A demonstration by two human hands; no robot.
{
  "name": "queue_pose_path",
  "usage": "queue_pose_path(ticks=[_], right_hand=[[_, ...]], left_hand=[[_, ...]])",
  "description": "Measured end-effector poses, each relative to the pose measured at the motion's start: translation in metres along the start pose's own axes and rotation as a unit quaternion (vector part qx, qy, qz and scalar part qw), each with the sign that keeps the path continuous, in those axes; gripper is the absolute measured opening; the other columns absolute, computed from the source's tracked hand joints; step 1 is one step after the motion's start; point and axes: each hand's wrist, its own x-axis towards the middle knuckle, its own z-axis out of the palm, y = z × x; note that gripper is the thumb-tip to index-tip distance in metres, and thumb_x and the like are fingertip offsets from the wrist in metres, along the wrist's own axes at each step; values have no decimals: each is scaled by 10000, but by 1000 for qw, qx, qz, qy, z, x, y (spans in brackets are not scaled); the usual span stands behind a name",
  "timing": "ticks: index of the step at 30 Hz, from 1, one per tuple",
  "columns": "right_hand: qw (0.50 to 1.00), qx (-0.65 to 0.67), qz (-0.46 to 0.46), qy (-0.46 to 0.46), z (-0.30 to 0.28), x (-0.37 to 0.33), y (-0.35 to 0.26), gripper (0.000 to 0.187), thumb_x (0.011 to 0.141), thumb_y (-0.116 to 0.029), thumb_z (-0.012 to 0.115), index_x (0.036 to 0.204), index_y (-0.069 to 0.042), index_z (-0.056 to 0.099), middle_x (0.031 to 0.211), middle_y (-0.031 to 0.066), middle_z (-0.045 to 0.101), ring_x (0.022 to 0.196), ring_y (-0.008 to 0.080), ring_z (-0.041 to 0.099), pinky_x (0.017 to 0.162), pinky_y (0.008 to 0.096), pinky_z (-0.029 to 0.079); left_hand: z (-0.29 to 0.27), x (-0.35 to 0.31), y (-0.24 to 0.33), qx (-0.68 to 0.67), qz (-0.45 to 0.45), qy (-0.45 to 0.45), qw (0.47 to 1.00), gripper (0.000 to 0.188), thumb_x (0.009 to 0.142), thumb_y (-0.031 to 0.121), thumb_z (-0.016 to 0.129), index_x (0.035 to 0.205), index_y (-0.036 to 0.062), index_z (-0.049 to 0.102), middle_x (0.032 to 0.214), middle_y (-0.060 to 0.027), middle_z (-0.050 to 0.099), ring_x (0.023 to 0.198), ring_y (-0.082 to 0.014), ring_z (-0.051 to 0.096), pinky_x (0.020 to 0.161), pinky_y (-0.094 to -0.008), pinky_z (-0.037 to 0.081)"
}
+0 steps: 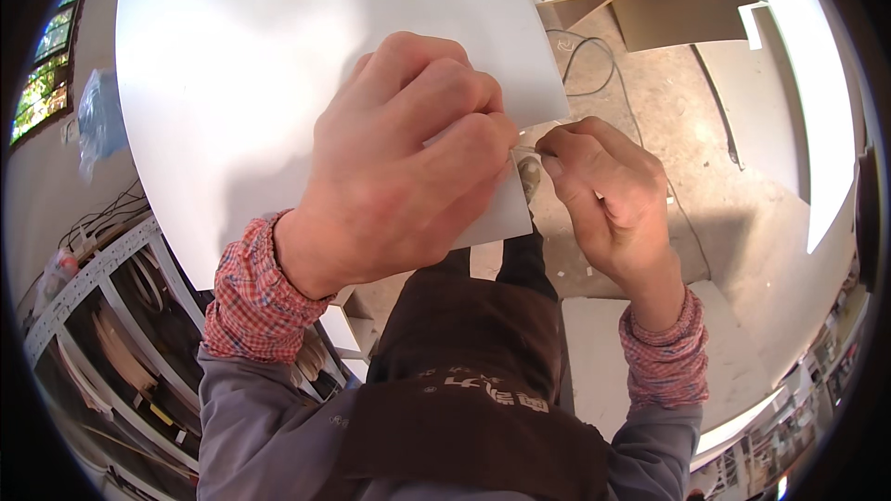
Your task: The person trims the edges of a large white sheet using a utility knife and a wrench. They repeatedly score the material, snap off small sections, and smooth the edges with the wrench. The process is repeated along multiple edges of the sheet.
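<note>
A large white board [213,121] lies before me, its right edge running beneath my hands. My left hand [399,158] is over this edge, fingers curled into a closed grip; whatever it holds is hidden behind the knuckles. Just right of the edge, my right hand [608,195] pinches with thumb and forefinger. Between the two hands shows a short, thin pale strip [526,145], and the right fingertips close on its end. It is too small to tell its material. The fingertips of both hands are close together but apart.
A metal rack [102,292] with long strips stands at the left. A black cable [626,97] loops over the floor. Brown panels [691,5] stand at the far right, and a pale board [603,353] lies low at my right. A blue plastic bag [100,121] hangs by the left wall.
</note>
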Motion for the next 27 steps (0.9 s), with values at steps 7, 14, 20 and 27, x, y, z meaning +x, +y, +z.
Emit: queue_pose_path(ticks=[7,14,20,27], right_hand=[[999,-25,-30,8,-1,7,-1,111,899,27,664,1004,23,699,891,145,686,714,299,649,634,366,518],[992,-80,-94,-36,-13,-8,-2,159,807,-35,692,966,-33,686,877,100,668,709,301,636,616,396,507],[989,-80,-111,-51,-21,-9,-2,189,783,-11,706,968,-38,677,871,99,675,695,299,630,603,387,500],[988,-93,-117,-42,-21,-19,-2,220,742,11,712,956,-29,686,854,95,674,696,284,645,584,386,500]], left_hand=[[0,-5,-2,18,-1,18,1000,246,706,-41,745,930,30,673,948,-91,673,946,-331,653,760,-402,542],[9,-20,16,-14,6,25,1000,184,687,30,729,862,23,674,932,-87,668,920,-321,655,802,-453,564],[12,-20,25,-14,-1,35,999,188,680,76,721,849,10,674,912,-84,650,901,-320,651,821,-459,569],[12,-22,32,-35,-9,16,999,166,700,68,736,846,17,675,919,-78,645,928,-299,650,843,-468,569]])
